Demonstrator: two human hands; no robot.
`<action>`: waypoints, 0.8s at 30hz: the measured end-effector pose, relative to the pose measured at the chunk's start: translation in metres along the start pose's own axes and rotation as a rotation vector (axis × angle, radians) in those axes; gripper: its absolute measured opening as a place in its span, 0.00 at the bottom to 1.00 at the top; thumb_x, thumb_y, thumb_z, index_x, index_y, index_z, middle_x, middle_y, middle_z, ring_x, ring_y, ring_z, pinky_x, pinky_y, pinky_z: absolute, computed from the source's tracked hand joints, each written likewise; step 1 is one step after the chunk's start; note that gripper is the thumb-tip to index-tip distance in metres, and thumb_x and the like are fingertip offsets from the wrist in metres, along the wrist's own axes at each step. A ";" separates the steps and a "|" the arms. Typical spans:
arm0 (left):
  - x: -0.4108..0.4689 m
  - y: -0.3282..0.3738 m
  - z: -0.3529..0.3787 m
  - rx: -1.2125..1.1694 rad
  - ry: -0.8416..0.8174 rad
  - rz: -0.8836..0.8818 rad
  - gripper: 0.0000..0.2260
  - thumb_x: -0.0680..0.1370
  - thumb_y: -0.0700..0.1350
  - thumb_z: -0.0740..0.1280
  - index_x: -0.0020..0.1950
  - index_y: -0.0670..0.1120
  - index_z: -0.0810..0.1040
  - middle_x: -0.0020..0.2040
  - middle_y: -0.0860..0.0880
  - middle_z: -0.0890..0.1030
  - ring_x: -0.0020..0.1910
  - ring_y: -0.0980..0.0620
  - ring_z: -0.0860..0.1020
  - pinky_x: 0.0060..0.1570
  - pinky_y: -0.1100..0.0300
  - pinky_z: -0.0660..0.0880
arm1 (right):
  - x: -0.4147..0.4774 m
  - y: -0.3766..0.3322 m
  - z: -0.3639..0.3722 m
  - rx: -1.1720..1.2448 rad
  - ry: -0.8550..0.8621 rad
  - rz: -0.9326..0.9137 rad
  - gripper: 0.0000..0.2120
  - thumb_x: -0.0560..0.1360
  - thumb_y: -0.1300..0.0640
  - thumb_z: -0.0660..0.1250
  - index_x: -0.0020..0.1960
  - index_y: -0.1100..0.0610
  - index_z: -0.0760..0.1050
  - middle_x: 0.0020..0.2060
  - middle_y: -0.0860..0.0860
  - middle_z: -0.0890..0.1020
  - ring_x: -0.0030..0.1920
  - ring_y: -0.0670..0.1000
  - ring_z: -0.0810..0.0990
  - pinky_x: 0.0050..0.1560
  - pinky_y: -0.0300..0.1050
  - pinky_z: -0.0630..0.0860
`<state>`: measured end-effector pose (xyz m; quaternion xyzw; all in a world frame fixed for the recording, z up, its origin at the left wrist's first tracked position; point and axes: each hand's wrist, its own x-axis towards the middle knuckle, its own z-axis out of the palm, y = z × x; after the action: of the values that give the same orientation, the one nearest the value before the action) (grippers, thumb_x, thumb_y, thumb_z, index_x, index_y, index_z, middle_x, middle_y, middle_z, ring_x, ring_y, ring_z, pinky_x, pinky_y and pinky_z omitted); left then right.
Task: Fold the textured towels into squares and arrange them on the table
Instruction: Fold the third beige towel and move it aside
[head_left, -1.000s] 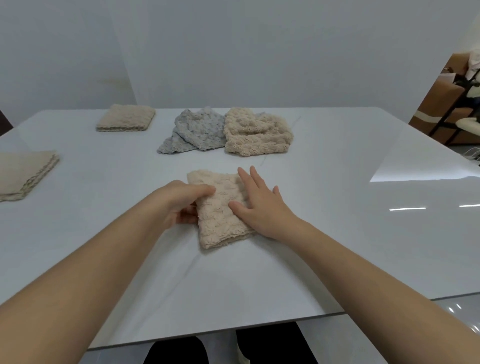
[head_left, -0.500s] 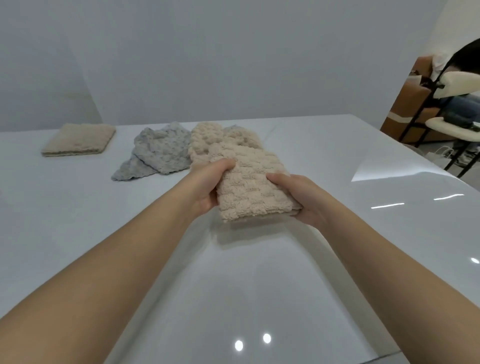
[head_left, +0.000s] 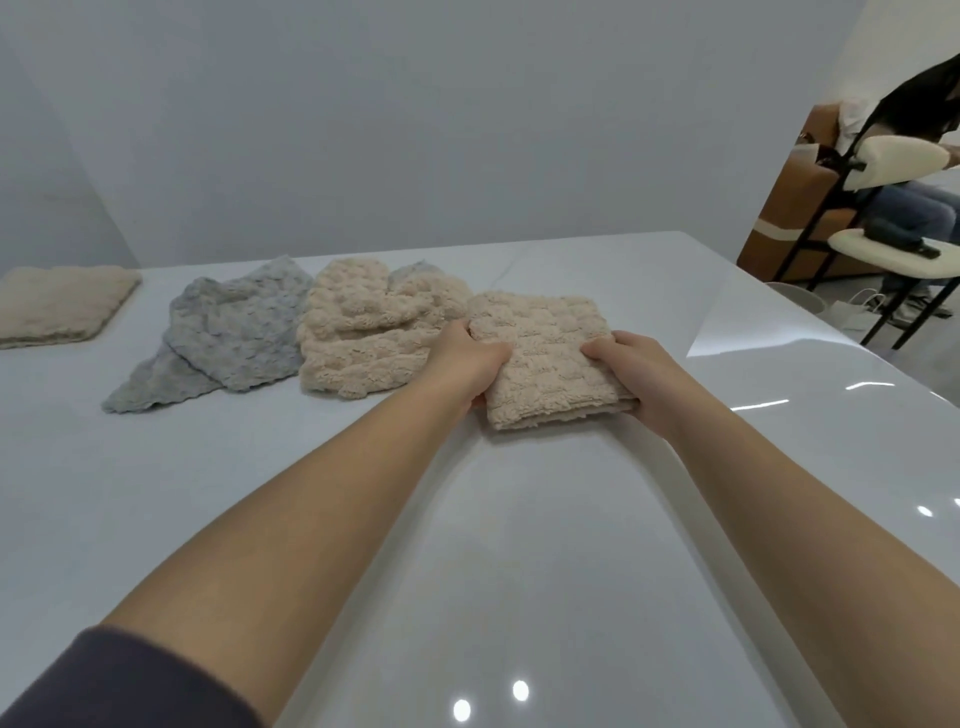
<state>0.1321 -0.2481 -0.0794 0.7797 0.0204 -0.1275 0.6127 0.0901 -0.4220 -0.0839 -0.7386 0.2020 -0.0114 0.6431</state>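
Folded beige towel (head_left: 545, 358) — both hands, left (head_left: 470, 358) and right (head_left: 631, 369), grip its opposite edges.

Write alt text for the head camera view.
A left hand and a right hand grip a folded beige towel by its side edges at a white table. Left of it lie a rumpled beige towel, a rumpled grey towel and another folded beige square.
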 end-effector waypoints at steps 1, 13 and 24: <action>0.004 0.000 0.004 0.005 0.017 0.000 0.07 0.76 0.42 0.68 0.52 0.47 0.73 0.49 0.46 0.79 0.46 0.46 0.80 0.50 0.49 0.80 | 0.003 0.000 -0.003 0.005 0.013 0.013 0.05 0.76 0.58 0.65 0.50 0.58 0.76 0.45 0.57 0.81 0.44 0.56 0.80 0.53 0.59 0.78; -0.008 -0.026 0.029 1.214 -0.223 0.604 0.33 0.81 0.59 0.49 0.79 0.44 0.39 0.79 0.46 0.38 0.77 0.51 0.37 0.75 0.47 0.38 | 0.024 0.008 -0.023 -0.176 0.055 -0.124 0.16 0.75 0.65 0.64 0.60 0.52 0.75 0.46 0.51 0.83 0.43 0.50 0.82 0.38 0.43 0.81; 0.077 -0.004 0.041 1.406 -0.156 0.554 0.28 0.83 0.52 0.46 0.78 0.41 0.42 0.79 0.44 0.43 0.78 0.48 0.42 0.75 0.47 0.41 | 0.106 -0.003 -0.009 -0.176 0.246 -0.195 0.27 0.73 0.57 0.65 0.71 0.54 0.68 0.57 0.52 0.79 0.56 0.52 0.79 0.62 0.51 0.75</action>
<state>0.1989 -0.2962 -0.1092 0.9520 -0.3054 -0.0066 -0.0193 0.1856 -0.4638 -0.1051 -0.8013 0.2068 -0.1460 0.5421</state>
